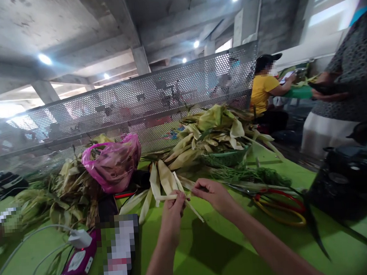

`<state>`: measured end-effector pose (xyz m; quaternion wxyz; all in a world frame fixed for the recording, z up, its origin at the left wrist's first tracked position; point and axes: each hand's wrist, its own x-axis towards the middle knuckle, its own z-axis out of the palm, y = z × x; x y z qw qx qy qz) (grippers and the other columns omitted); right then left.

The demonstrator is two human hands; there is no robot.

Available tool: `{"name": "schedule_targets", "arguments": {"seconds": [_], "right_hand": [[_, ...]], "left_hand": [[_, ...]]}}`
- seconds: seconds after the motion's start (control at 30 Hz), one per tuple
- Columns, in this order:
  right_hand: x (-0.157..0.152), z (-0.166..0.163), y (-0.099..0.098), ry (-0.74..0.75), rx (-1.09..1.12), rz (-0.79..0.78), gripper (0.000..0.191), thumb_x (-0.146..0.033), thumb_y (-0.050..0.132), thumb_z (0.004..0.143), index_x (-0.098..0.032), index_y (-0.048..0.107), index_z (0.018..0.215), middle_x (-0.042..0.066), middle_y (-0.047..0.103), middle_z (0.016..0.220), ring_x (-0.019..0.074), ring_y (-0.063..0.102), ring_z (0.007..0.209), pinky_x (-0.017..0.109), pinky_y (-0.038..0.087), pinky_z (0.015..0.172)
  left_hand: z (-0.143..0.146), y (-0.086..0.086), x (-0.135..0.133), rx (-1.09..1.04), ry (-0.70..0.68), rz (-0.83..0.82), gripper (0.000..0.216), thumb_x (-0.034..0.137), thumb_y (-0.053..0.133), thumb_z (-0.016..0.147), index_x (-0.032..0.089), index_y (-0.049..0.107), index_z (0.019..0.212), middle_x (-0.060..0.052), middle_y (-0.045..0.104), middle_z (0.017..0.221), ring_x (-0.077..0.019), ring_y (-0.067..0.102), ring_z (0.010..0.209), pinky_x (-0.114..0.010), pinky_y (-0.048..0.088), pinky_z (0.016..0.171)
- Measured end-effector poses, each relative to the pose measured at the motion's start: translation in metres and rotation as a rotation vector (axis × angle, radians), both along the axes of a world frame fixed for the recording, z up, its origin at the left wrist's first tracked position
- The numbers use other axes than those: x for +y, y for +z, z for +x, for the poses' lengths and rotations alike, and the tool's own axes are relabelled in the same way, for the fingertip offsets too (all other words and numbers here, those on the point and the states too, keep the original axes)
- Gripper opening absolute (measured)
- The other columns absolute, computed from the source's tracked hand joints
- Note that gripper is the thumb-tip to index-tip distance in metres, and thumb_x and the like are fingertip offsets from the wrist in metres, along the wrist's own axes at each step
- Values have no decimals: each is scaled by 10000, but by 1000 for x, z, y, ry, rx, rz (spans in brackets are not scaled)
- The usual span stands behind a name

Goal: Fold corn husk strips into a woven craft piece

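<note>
Both my hands are raised over a green table [210,253]. My left hand [172,211] is closed, pinching a pale strip of corn husk [167,197] that lies crosswise. My right hand [214,194] is closed on the same husk strips, one of which [193,210] hangs down slantwise between the hands. Just behind my hands lie several loose pale husk leaves [161,179].
A green basket [227,156] heaped with husks stands behind, a pink plastic bag [112,161] and a husk pile [64,187] to the left. Red and yellow scissors [279,206] lie right. A phone with charger [80,253] sits near left. A perforated metal screen [121,100] backs the table. People stand far right.
</note>
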<state>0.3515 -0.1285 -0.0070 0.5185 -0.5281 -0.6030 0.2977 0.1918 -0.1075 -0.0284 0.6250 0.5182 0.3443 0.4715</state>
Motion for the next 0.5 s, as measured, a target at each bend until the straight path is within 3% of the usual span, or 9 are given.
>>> {"name": "schedule_targets", "arguments": {"seconds": [0.2, 0.37, 0.5], "right_hand": [[-1, 3, 2, 10, -107, 34, 267, -428, 630, 820, -204, 651, 677, 2, 590, 655, 182, 510, 667, 289, 366, 635], [-2, 5, 5, 13, -256, 149, 217, -415, 604, 874, -256, 752, 866, 53, 696, 939, 258, 555, 985, 374, 390, 888], [-3, 0, 4, 23, -68, 56, 206, -401, 633, 826, -214, 708, 785, 45, 651, 831, 225, 579, 838, 334, 463, 752]], "left_hand": [[-6, 2, -3, 11, -67, 78, 356, 512, 631, 835, 183, 557, 722, 67, 335, 592, -94, 258, 546, -237, 190, 522], [-3, 3, -5, 95, -132, 149, 206, 371, 591, 860, 200, 608, 746, 12, 497, 702, -148, 441, 700, -253, 337, 663], [4, 7, -9, 112, -209, 207, 146, 306, 583, 847, 199, 668, 899, -43, 619, 888, -210, 526, 912, -295, 382, 841]]}}
